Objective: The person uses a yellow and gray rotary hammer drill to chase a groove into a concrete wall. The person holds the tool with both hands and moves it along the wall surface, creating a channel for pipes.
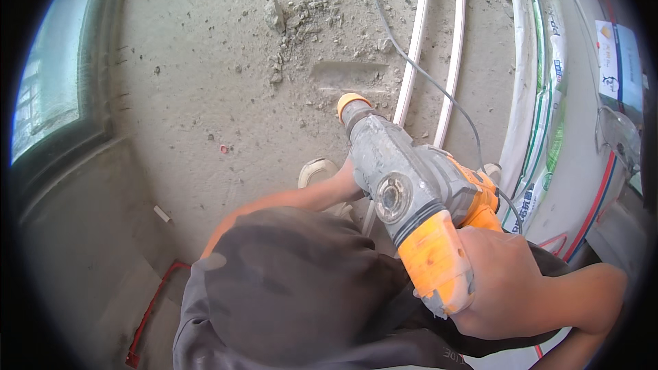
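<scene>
A: Grey-and-orange metal-and-plastic rotary hammer drill (411, 199) fills the centre, its orange-collared nose aimed toward eleven o'clock at the dusty concrete floor (205, 82).

B: What's hidden?

A: Left hand (346, 185), at nine o'clock of the drill, sits behind the body; I cannot tell its finger spread. Right hand (504, 281), at five o'clock, has fingers wrapped around the orange rear handle. White plastic pipes (418, 41) run beyond.

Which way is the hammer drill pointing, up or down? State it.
Down. The drill is tilted nose-first at the concrete floor, orange grip uppermost in the right hand. No bit shows.
</scene>
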Demonstrator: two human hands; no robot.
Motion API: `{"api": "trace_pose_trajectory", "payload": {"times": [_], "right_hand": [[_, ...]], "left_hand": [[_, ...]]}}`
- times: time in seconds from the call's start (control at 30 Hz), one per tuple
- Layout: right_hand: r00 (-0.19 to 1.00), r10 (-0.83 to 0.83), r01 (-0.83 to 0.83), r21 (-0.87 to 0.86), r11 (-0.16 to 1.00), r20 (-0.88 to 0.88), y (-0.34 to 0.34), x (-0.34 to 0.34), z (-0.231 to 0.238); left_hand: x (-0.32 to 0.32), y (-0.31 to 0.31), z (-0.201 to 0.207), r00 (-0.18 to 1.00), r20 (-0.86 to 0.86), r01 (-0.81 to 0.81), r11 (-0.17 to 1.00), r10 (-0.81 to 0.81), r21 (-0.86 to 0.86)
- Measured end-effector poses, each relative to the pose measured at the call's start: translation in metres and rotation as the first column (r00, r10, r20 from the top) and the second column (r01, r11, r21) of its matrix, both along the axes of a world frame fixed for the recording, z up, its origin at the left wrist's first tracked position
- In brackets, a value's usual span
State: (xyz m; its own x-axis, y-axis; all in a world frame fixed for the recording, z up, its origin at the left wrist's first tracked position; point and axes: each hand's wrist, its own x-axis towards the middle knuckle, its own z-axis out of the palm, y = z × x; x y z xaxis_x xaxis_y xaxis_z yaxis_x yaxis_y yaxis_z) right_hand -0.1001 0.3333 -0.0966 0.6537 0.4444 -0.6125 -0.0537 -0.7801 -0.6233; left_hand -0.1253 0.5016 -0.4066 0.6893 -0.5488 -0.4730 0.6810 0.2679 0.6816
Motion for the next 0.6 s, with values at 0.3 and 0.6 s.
{"api": "trace_pose_trajectory", "payload": {"times": [0.3, 0.6], "right_hand": [[0.976, -0.007, -0.021, -0.123, 0.992, -0.218, 0.066, 0.022, -0.013], [0.997, 0.038, -0.034, -0.073, 0.997, 0.06, -0.015, -0.009, 0.013]], "left_hand": [[0.007, 0.017, -0.016, 0.998, 0.065, -0.018, 0.999, 0.021, -0.035], [-0.014, 0.001, 0.0, 0.976, 0.205, -0.067, 0.996, 0.076, -0.051]]}}
